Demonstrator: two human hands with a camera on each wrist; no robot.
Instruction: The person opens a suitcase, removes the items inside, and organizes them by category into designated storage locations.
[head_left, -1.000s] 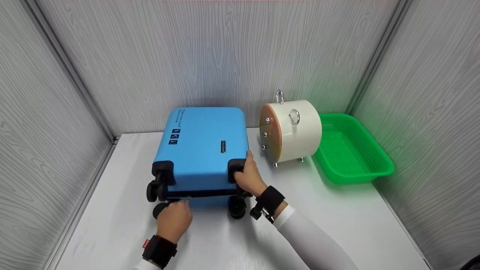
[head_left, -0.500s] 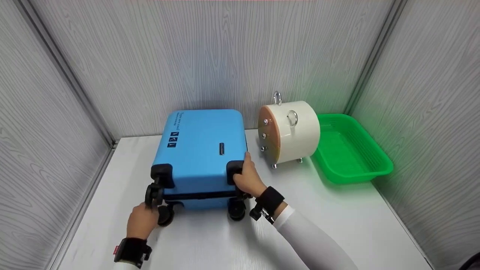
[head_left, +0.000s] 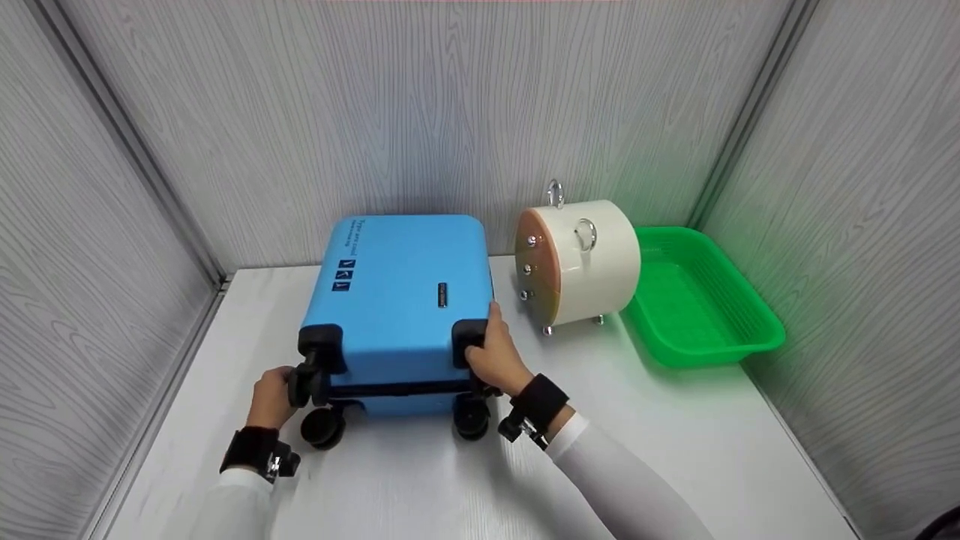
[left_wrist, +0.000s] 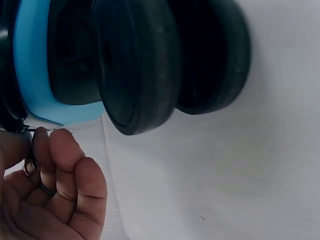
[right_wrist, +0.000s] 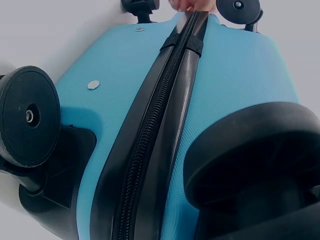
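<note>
On the desk point(head_left: 420, 480), blue suitcase point(head_left: 401, 292) lies flat; right hand point(head_left: 491, 360) grips a wheel corner to steady it, left hand point(head_left: 271, 396) pinches the zipper pull point(left_wrist: 29, 166).

Test booth, grey panel walls point(head_left: 450, 97), white tabletop point(head_left: 675, 450)

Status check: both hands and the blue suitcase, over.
Left hand pinches a zipper pull at the blue suitcase's left wheel corner. Right hand grips the right wheel corner. Suitcase lies flat on the table. Cream drum case stands close beside it.
</note>
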